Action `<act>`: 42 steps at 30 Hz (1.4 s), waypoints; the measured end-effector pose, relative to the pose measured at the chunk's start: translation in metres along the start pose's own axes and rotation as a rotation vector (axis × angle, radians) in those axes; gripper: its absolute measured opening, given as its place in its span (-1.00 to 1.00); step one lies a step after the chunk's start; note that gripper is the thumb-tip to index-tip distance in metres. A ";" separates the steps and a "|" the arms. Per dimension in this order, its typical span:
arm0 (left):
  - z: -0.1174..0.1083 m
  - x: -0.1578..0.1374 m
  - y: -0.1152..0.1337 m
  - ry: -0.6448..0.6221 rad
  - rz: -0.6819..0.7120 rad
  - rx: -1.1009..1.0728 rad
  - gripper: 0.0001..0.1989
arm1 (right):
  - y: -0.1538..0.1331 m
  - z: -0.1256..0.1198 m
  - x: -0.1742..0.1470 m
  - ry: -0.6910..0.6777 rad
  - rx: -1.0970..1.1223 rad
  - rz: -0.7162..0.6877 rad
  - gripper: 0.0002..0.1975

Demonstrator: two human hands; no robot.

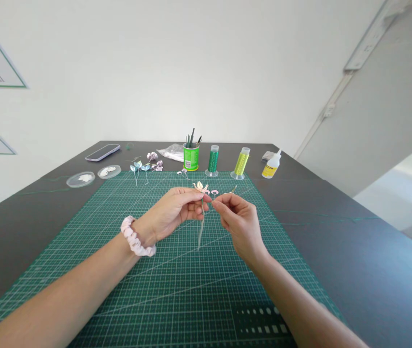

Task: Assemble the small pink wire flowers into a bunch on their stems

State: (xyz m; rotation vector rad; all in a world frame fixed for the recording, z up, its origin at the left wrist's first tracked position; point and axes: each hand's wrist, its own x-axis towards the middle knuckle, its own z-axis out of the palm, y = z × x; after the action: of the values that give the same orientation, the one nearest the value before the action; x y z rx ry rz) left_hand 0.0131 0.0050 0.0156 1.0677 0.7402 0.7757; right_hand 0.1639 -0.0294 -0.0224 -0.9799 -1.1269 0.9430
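Observation:
My left hand (182, 208), with a pale pink scrunchie (135, 237) round its wrist, pinches a small artificial flower (200, 186) just below its cream and pink petals. The flower's long pale green stem (201, 229) hangs down below my fingers, over the green cutting mat (177, 299). Close by on the right, my right hand (240, 220) is closed in a pinch beside the stem. What its fingertips hold is too fine to make out. Small pink petal pieces (215, 193) show just behind the hands, and a thin pointed thing (234, 189) sticks out behind my right hand.
Behind the mat stand a green can (191, 158) of tools, a dark green thread spool (213, 162), a yellow-green spool (241, 164) and a glue bottle (271, 166). To the left lie blue flowers (138, 166), two shallow dishes (80, 180) and a phone (103, 152).

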 end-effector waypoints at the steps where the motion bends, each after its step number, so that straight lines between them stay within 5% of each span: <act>1: 0.000 0.000 0.000 0.004 0.003 0.004 -0.86 | 0.000 0.000 0.000 0.003 0.002 0.000 -0.80; 42: 0.000 0.002 -0.001 0.025 0.052 0.152 -0.73 | -0.004 0.000 -0.002 0.027 0.073 -0.066 -0.83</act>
State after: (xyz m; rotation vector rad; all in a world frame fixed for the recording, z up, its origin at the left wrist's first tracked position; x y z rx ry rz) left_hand 0.0147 0.0061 0.0141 1.2201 0.8045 0.7879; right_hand 0.1638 -0.0320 -0.0195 -0.8889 -1.0884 0.9095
